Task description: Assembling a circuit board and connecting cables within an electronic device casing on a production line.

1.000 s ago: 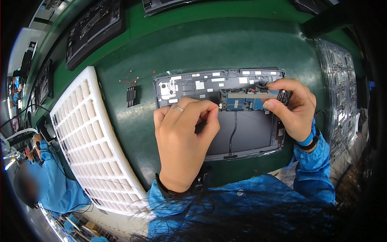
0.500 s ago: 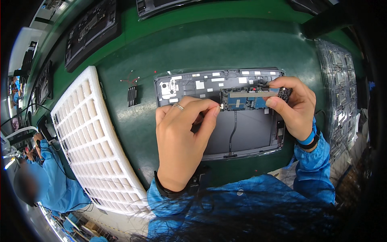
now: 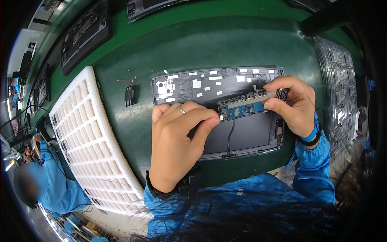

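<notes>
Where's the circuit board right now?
In the head view, the board is right of centre, over the grey shell, between the left hand and the right hand.

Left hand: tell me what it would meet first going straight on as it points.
The small white piece at the left end of the circuit board, beside the fingertips of the left hand; whether they touch is unclear.

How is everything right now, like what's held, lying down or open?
Thin blue-and-black circuit board: held, slanting.
Person's left hand: fingertips pinched at the board's left end.
Person's right hand: gripping the board's right end.
Dark grey rectangular casing: inside facing up, under the board.
White foam grid tray: lying, compartments facing up.
Clear plastic tray: holding circuit boards.
Small black ribbed part: lying on the green tabletop.
</notes>
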Action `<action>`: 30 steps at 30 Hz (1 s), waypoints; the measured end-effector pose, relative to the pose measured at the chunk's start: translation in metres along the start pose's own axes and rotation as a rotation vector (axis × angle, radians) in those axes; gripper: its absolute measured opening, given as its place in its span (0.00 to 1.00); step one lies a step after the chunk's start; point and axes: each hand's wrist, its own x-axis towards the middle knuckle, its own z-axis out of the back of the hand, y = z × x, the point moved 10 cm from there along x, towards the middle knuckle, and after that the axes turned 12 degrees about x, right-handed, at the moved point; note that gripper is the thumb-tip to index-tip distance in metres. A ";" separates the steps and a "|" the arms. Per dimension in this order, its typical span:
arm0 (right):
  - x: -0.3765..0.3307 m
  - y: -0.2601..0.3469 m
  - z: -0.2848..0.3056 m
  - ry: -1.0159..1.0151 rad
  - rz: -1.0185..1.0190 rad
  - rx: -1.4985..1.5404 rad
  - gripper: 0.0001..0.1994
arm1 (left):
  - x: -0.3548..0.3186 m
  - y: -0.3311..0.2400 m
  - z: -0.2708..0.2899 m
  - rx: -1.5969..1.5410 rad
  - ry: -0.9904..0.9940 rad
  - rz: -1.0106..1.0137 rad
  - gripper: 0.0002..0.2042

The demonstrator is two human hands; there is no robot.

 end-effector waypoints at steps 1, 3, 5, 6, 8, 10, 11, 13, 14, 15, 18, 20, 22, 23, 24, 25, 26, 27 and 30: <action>0.000 0.001 -0.001 0.012 0.005 -0.019 0.14 | 0.000 0.000 0.000 0.011 0.000 -0.005 0.03; 0.001 0.003 -0.002 0.022 0.009 -0.038 0.14 | 0.000 0.000 0.000 0.013 0.004 -0.005 0.03; 0.002 0.005 -0.003 0.029 0.032 -0.071 0.14 | 0.000 -0.001 0.000 0.015 0.008 -0.005 0.03; 0.002 0.005 -0.002 0.029 0.031 -0.072 0.14 | -0.001 -0.001 -0.001 0.017 0.010 -0.007 0.02; 0.001 0.005 -0.003 0.048 0.039 -0.093 0.14 | -0.001 0.000 -0.001 0.018 0.012 -0.009 0.02; 0.001 0.006 -0.004 0.047 0.037 -0.094 0.14 | -0.001 -0.001 -0.001 0.018 0.008 -0.020 0.02; 0.001 0.006 -0.004 0.047 0.037 -0.093 0.14 | -0.001 0.000 -0.002 0.018 0.009 -0.019 0.02; 0.001 0.005 -0.004 0.049 0.043 -0.103 0.14 | -0.001 -0.001 -0.002 0.032 -0.001 -0.027 0.02; 0.001 0.005 -0.005 0.051 0.051 -0.113 0.14 | -0.001 -0.001 -0.002 0.032 -0.001 -0.027 0.02; 0.001 0.005 -0.005 0.051 0.050 -0.113 0.14 | -0.001 -0.002 -0.002 0.037 -0.006 -0.033 0.02; 0.001 0.007 -0.006 0.047 0.072 -0.132 0.14 | -0.001 -0.003 -0.002 0.047 -0.015 -0.042 0.03; 0.001 0.009 -0.006 0.043 0.091 -0.149 0.14 | 0.000 -0.003 -0.002 0.052 -0.019 -0.044 0.03; 0.000 0.010 -0.006 0.046 0.099 -0.154 0.13 | 0.000 -0.004 -0.003 0.048 -0.023 -0.046 0.03; 0.000 0.011 -0.007 0.049 0.107 -0.159 0.13 | 0.000 -0.004 -0.003 0.048 -0.023 -0.047 0.03; 0.000 0.011 -0.007 0.048 0.108 -0.159 0.13 | 0.000 -0.004 -0.005 0.042 -0.013 -0.037 0.03; -0.002 0.009 -0.006 0.041 0.100 -0.143 0.13 | -0.001 -0.004 -0.006 0.036 -0.003 -0.027 0.04; -0.002 0.008 -0.006 0.034 0.093 -0.126 0.13 | -0.001 -0.003 -0.007 0.036 -0.005 -0.029 0.04; -0.002 0.008 -0.007 0.034 0.095 -0.127 0.13 | -0.001 -0.003 -0.006 0.036 -0.018 -0.030 0.04; -0.002 0.008 -0.007 0.046 0.098 -0.120 0.13 | -0.002 -0.004 -0.005 0.046 -0.026 -0.030 0.04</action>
